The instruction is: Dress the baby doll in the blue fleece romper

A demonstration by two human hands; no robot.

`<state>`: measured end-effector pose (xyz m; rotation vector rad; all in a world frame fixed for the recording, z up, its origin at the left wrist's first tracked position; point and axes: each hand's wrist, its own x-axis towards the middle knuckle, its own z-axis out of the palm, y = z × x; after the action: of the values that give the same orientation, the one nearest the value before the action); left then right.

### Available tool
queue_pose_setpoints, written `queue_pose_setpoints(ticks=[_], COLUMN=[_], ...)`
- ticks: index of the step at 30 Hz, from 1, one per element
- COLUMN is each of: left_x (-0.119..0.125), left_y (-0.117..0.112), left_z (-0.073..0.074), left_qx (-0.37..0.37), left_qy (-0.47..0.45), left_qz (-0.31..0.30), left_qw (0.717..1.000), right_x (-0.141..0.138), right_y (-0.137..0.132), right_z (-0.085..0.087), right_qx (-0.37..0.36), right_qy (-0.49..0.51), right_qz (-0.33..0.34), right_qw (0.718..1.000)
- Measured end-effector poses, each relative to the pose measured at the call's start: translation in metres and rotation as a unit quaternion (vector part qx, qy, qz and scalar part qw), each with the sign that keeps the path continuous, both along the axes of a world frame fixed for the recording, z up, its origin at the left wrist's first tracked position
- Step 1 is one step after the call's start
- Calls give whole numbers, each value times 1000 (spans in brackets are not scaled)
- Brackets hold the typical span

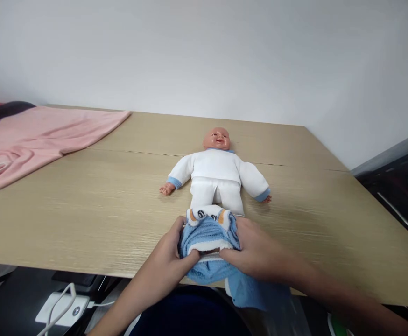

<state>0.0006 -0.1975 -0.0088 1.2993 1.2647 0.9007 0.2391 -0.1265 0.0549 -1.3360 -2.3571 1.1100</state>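
Note:
A baby doll (216,165) in a white top and white trousers lies face up on the table, head toward the wall. Its sleeves end in blue cuffs and its arms are spread out. Over its lower legs, at the table's front edge, is a blue terry baby garment (207,238) with white trim and an embroidered animal face. My left hand (176,254) grips the garment's left side, thumb at the white-edged opening. On the other side my right hand (244,245) grips it the same way. Part of the garment hangs past the edge. The doll's feet are hidden.
A pink cloth (46,135) lies on the left of the wooden table (127,205), a dark item and a red one behind it. Below the front edge at left is a white power bank (63,309) with a cable. Dark furniture (396,182) stands at right.

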Motion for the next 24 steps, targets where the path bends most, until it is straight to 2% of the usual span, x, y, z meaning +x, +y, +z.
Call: queue_pose_setpoints(ticks=[2,6,11,14,18,24], left_x=[0,1,-1,-1,0,4], left_y=[-1,0,2,0,-4,-13], left_z=[-3,0,1,-3,-8,-19], left_qx=[-5,-24,-26,-9,-15,-35], left_qy=[55,138,142,145,96,-60], left_qz=[3,-18,-55,-50,-34,27], left_qw=[998,990,988,988,995,997], right_x=[-1,-5,-11,-13,-13,-3], right_y=[0,-3,-9,-14,-18,-16], right_z=[-5,-9,-9,-10,-14,-27], right_qx=[4,-1,15,15,29,2], right_qy=[-16,-40,-54,-127,-154,-33], right_qz=[20,47,52,44,37,7], right_qw=[1000,998,997,991,987,999])
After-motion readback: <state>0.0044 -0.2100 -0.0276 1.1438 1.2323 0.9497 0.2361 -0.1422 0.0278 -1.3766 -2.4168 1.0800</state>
